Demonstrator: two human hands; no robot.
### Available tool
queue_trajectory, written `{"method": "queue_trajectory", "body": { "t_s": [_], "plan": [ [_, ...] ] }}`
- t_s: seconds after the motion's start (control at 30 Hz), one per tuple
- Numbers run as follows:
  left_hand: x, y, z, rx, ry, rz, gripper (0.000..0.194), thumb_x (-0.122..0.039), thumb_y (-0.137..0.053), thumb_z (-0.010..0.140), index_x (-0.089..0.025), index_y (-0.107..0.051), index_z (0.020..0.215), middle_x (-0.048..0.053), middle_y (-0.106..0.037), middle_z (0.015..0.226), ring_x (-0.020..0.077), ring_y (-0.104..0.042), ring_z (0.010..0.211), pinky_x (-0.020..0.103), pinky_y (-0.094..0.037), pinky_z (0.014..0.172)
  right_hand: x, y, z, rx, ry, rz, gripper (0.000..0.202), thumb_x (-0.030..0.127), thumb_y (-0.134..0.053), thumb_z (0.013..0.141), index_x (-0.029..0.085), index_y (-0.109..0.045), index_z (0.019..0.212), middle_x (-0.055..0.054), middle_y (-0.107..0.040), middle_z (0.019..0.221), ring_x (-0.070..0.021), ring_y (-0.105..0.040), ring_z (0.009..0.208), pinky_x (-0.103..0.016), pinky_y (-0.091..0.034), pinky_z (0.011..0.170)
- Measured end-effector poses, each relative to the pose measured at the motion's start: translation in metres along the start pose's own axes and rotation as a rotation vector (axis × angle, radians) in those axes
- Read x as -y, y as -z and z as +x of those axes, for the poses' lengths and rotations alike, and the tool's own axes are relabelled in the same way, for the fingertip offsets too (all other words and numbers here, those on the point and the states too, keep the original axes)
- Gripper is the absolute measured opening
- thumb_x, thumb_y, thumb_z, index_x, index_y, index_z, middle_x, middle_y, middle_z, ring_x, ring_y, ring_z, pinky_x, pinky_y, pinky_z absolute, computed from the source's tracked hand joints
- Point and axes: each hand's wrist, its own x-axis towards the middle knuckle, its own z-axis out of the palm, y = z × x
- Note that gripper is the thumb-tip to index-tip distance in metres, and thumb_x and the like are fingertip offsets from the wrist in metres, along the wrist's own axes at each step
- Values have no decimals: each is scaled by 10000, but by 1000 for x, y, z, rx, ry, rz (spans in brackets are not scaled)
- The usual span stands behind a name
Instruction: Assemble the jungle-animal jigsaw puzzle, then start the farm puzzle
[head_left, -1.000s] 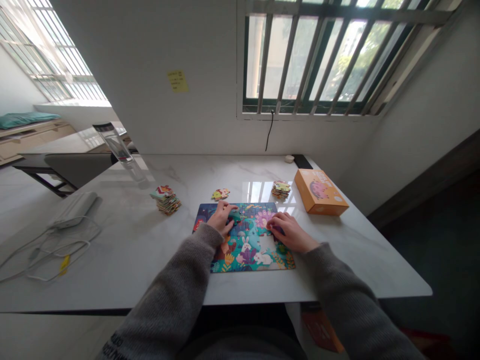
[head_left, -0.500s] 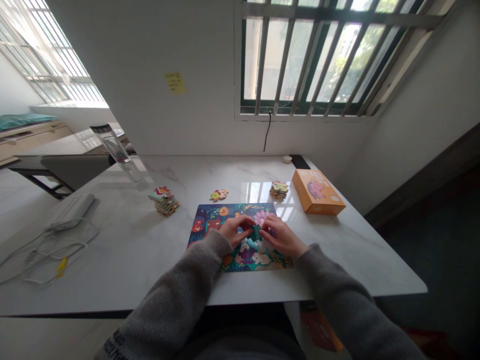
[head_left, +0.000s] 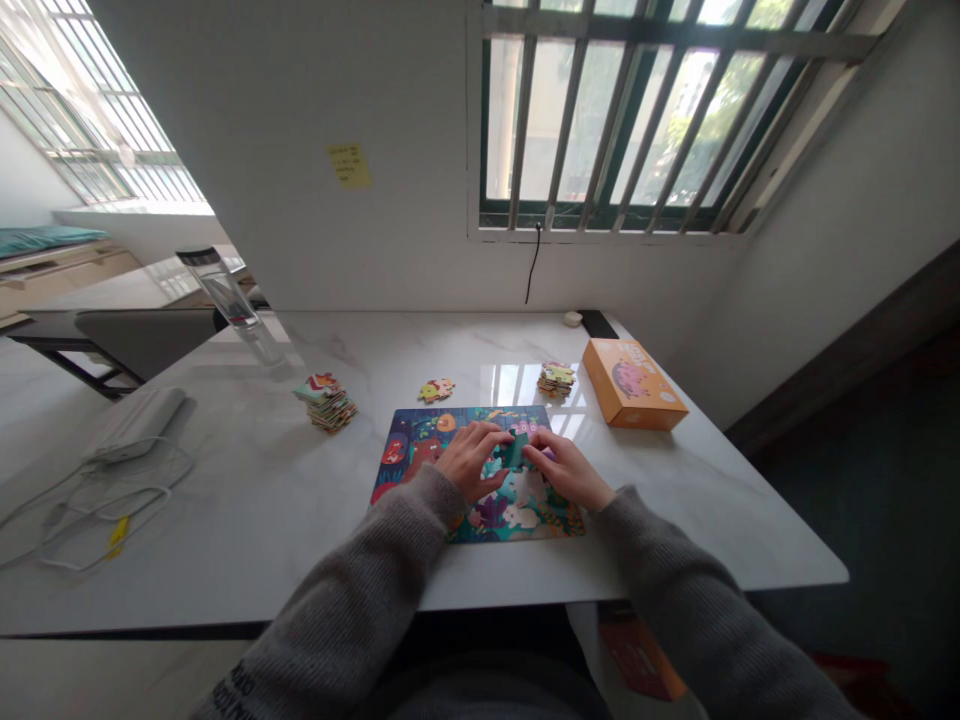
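On the far left of the white worktop [head_left: 262, 520] lies a white power adapter [head_left: 135, 424] with loose cables [head_left: 97, 510] curled in front of it. At about ten o'clock from the puzzle stands a clear bottle [head_left: 229, 300] with a dark cap, and nearer, still at ten o'clock, sits a small stack of puzzle pieces [head_left: 326, 400]. A single loose piece [head_left: 437, 390] lies at twelve o'clock, just beyond the puzzle's far edge.

The puzzle board [head_left: 409, 450] lies flat in the middle of the worktop, close to the near edge. The left hand [head_left: 471, 462] rests on its centre, fingers curled toward the right. Between the two hands, over the upper middle of the board, is a dark teal puzzle piece [head_left: 514, 449], tilted up off the picture. Both hands pinch it: the left grip closes on its left edge, the right hand [head_left: 568, 470] clamps its right edge.

At one o'clock from the board sits a second stack of pieces [head_left: 556, 378], and just right of that, an orange box [head_left: 632, 383].
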Motion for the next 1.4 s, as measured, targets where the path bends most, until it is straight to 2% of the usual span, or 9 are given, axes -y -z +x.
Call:
{"method": "queue_trajectory", "body": {
  "t_s": [0.13, 0.3, 0.53, 0.7, 0.8, 0.9, 1.0, 1.17, 1.4],
  "plan": [
    [-3, 2, 1, 51, -24, -58, 472, -162, -665, 797, -204, -558, 1255, 104, -649, 1206, 275, -585, 1113, 467, -482, 1009, -1, 1, 0, 9, -40, 102, 366, 577, -543, 926, 214, -550, 883, 13, -530, 738, -143, -492, 658, -256, -431, 566],
    [-2, 0, 0, 27, -40, -60, 423, -131, -600, 843, -214, -568, 1257, 97, -636, 1272, 266, -583, 1145, 461, -478, 1014, -5, 5, 0, 74, -106, 128, 420, 618, -551, 906, 217, -495, 794, 39, -478, 666, -121, -456, 562, -242, -403, 493],
    [1, 4, 0, -83, 9, -28, 275, -150, -490, 952, -214, -621, 1186, 93, -640, 1106, 235, -605, 1045, 420, -516, 934, -1, 9, 1, 107, 44, -63, 409, 530, -544, 926, 195, -486, 697, 21, -465, 704, -131, -429, 650, -262, -362, 593],
    [-4, 3, 0, -12, 8, -31, 374, -318, -662, 878, -210, -602, 1231, 111, -617, 1167, 274, -588, 1090, 457, -506, 953, -3, 7, 1, 87, 0, -17, 428, 551, -534, 932, 193, -509, 698, 24, -478, 677, -133, -439, 641, -258, -364, 582],
    [-4, 2, 1, 5, 21, -37, 377, -333, -679, 862, -211, -606, 1212, 109, -631, 1152, 279, -591, 1084, 458, -499, 953, -4, 7, 0, 120, -21, 13, 404, 543, -518, 945, 194, -545, 743, 25, -498, 668, -135, -465, 626, -257, -387, 568],
    [-3, 1, 1, 2, 57, -66, 322, -322, -672, 862, -205, -618, 1157, 102, -649, 1118, 277, -592, 1068, 455, -486, 960, -2, 11, -1, 38, 23, 10, 280, 461, -536, 955, 195, -599, 1014, -23, -617, 845, -168, -578, 741, -301, -494, 676],
    [-1, 0, 1, 28, 96, -130, 255, -323, -673, 860, -216, -630, 1087, 87, -655, 1091, 265, -591, 1052, 440, -470, 967, 1, 18, -3, -16, 178, -72, 322, 370, -595, 934, 214, -571, 1215, -101, -640, 1133, -226, -621, 1013, -402, -524, 897],
    [0, -4, -1, 59, 94, -252, 198, -345, -653, 880, -210, -638, 1023, 88, -633, 1070, 250, -585, 1036, 423, -469, 968, 1, 23, -6, 93, 317, -176, 199, 319, -634, 929, 234, -646, 1108, -100, -642, 1164, -245, -609, 1128, -434, -507, 996],
    [-1, -4, -2, 184, 97, -294, 257, -332, -625, 888, -204, -630, 1111, 99, -607, 1114, 253, -581, 1074, 410, -477, 985, -11, 20, -16, 84, 344, -250, 239, 333, -689, 905, 241, -680, 1126, -108, -646, 1154, -250, -624, 1102, -437, -527, 978]
  ]
}}
